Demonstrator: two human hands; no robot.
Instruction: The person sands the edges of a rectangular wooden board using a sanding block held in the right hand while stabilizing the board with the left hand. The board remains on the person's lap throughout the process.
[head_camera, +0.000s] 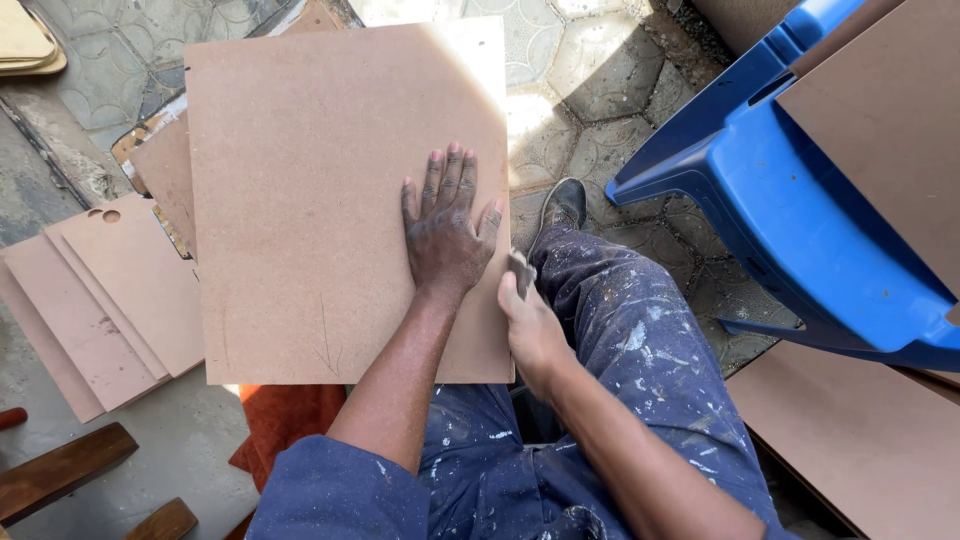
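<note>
A large light-brown fibreboard panel (310, 190) lies flat across my lap and an orange cloth. My left hand (445, 225) presses palm-down on the panel near its right edge, fingers spread a little. My right hand (528, 315) sits against that right edge, closed around a small greyish piece (520, 268) that looks like sandpaper held to the edge. My legs in paint-spattered blue trousers (620, 340) extend to the right of the panel, with a dark shoe (562, 205) on the paving.
Several smaller cut boards (95, 310) lie stacked on the ground at left. A blue plastic chair (800, 210) carries another board (890, 110) at right, and one more board (860, 430) lies below it. Wooden pieces (60, 470) rest at lower left.
</note>
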